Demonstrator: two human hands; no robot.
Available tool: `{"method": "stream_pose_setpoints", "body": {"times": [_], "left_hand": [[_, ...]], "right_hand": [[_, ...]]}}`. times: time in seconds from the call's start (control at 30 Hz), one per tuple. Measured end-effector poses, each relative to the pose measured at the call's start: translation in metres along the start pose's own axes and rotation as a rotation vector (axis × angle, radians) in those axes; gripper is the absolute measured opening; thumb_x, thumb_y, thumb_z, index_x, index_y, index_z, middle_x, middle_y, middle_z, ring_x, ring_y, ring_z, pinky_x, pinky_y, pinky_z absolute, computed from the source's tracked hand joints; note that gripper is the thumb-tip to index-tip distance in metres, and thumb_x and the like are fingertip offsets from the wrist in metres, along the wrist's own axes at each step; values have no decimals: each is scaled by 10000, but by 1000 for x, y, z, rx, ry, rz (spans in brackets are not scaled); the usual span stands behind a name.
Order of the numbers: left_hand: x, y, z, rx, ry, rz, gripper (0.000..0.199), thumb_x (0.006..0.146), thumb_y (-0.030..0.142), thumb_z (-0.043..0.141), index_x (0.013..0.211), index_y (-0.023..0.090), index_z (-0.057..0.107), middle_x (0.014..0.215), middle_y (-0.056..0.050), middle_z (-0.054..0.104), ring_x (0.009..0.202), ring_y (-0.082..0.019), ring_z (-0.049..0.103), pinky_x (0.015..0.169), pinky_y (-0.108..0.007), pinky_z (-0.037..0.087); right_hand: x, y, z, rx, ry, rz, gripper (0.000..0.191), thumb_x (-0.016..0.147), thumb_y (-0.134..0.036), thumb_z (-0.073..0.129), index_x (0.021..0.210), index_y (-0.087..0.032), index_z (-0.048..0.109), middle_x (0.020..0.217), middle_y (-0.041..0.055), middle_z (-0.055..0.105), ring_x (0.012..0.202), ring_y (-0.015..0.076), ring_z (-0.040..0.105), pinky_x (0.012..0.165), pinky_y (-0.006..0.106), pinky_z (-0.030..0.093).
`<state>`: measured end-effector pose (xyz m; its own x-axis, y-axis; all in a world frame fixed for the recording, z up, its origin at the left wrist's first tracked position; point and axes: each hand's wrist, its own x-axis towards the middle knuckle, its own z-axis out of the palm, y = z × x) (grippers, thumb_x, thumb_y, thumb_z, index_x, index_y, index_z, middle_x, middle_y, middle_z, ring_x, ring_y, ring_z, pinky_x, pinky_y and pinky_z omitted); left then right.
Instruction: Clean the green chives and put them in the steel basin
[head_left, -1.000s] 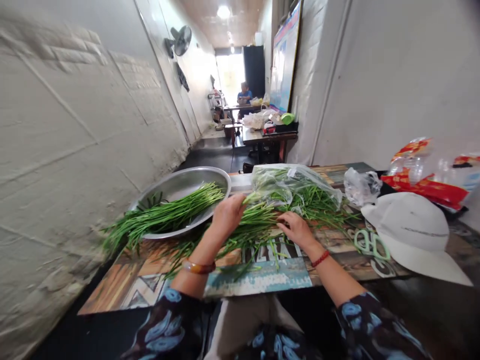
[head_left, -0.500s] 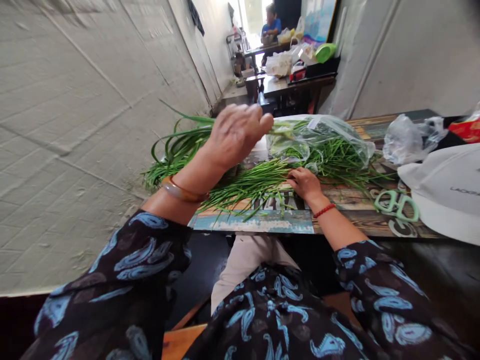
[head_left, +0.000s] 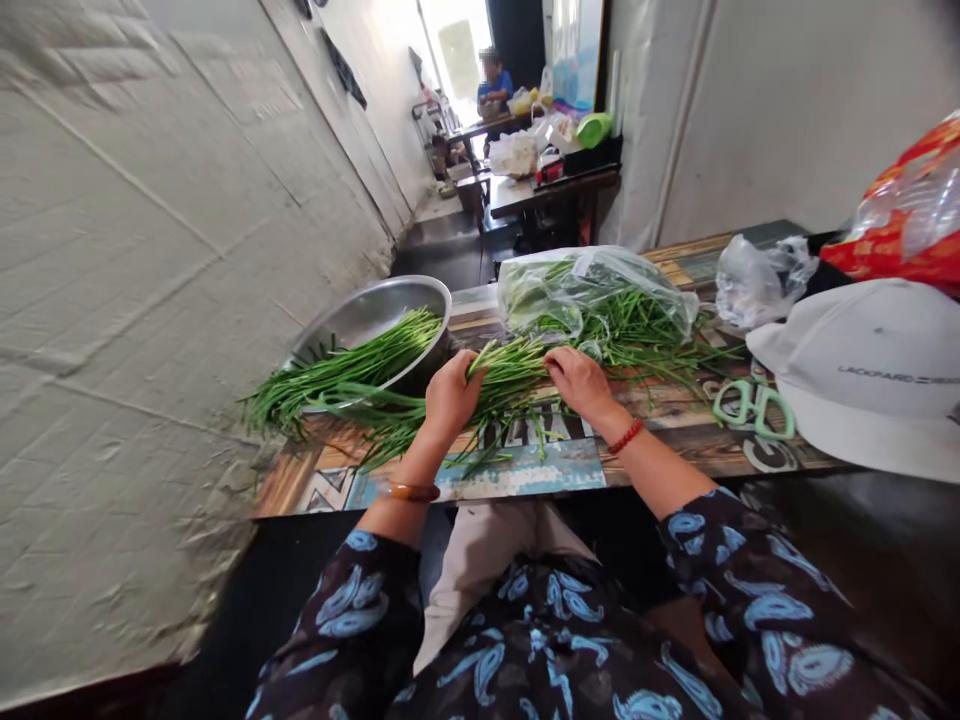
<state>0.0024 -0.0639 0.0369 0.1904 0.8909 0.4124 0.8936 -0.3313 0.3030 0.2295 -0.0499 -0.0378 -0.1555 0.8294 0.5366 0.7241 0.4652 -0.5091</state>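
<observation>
My left hand [head_left: 453,398] is closed around a bundle of long green chives [head_left: 514,365], just above the table's front half. At the bundle's pale right-hand ends, the curled fingers of my right hand [head_left: 579,384] pinch the stalk tips; exactly how many stalks they hold is hidden. A steel basin [head_left: 352,305] stands left of my hands, with more chives [head_left: 375,352] lying in it and hanging over its rim. Behind my right hand lies a clear plastic bag [head_left: 592,270], with chives in it and spilling out to the right.
On the right of the wooden-patterned table [head_left: 540,462] lie pale green scissors [head_left: 752,408], a white cap [head_left: 874,375], a crumpled plastic bag [head_left: 761,282] and a red package [head_left: 900,235]. A rough white wall [head_left: 135,330] borders the left. Another person [head_left: 493,85] sits far back.
My left hand has come down from its raised position to the bundle beside my right hand. The view has shifted, and the basin now shows. My right hand stays at the stalk ends.
</observation>
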Motion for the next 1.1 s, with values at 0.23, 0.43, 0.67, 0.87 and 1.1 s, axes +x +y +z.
{"method": "stream_pose_setpoints", "body": {"times": [0.23,0.43,0.67,0.87,1.1], "left_hand": [[18,6,18,-347,211,-42,233,933,285,515,807,156,663,717,-7,584,692,-139,528,673,-240,390],[33,12,36,-230,24,37,141,891,199,576,890,192,717,781,-13,562,725,-144,524,659,-239,378],[40,-14,63,-453,-177,0,230,850,246,631,640,153,624,665,11,502,676,-130,485,649,-241,367],[40,-19,63,-736,-235,-172,232,835,334,639,702,144,627,676,13,548,673,-127,478,626,-233,384],[36,-12,55,-712,-245,-36,199,869,319,609,802,151,691,786,-28,639,767,-163,562,726,-269,433]], "right_hand": [[40,-1,-8,192,-42,-66,158,898,-152,501,906,-211,647,932,54,697,895,204,629,816,313,473],[55,-5,6,270,-67,-90,126,868,-165,551,852,-198,671,864,53,695,824,194,626,771,306,468],[52,2,9,646,-86,203,217,911,-318,528,866,-193,700,768,15,712,710,147,634,683,267,490],[46,-3,8,730,-57,358,273,905,-422,563,913,-192,711,808,31,724,753,156,662,705,281,517],[43,-15,15,554,-68,218,152,806,-336,682,852,-194,710,770,11,689,713,144,608,683,268,490]]}}
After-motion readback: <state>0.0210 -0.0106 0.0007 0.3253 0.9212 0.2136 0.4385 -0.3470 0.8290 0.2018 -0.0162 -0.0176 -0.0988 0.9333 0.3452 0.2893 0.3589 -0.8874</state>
